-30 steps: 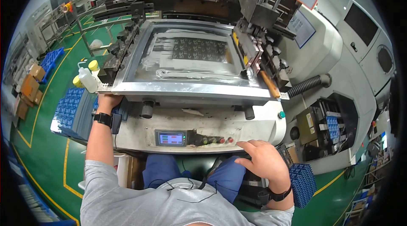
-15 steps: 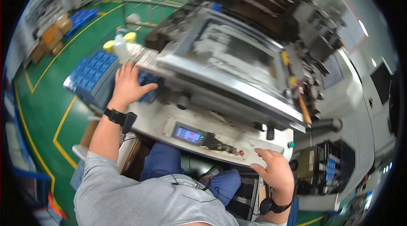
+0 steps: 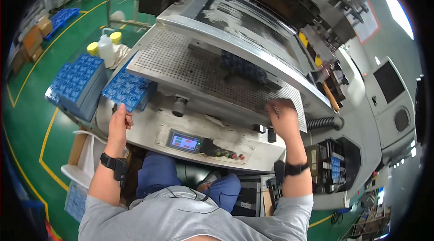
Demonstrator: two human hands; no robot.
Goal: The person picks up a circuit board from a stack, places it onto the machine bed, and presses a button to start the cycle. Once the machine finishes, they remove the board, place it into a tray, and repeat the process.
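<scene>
My left hand (image 3: 118,126) is closed, thumb on top, on the near edge of a blue patterned panel (image 3: 128,86). That panel lies aslant against the left end of a perforated metal plate (image 3: 169,58). Close beside it on the left stands a tall stack of similar blue panels (image 3: 77,78). My right hand (image 3: 285,116) is over the plate's right end, its fingers bent downward, shaded and partly blurred. Another dark blue panel (image 3: 244,65) rests on the plate, partly hidden by the metal screen frame (image 3: 235,56) above it.
A control screen (image 3: 184,141) and several buttons (image 3: 230,154) sit on the machine's front. Behind the stack stand a white bottle (image 3: 106,49) and yellow-lidded jars (image 3: 115,37). A ribbed hose (image 3: 325,122) runs at the right.
The frame now stands above the exposed perforated plate. My left hand has gone from spread over the panels to closed on one's edge. My right hand has moved up from the front edge to the plate.
</scene>
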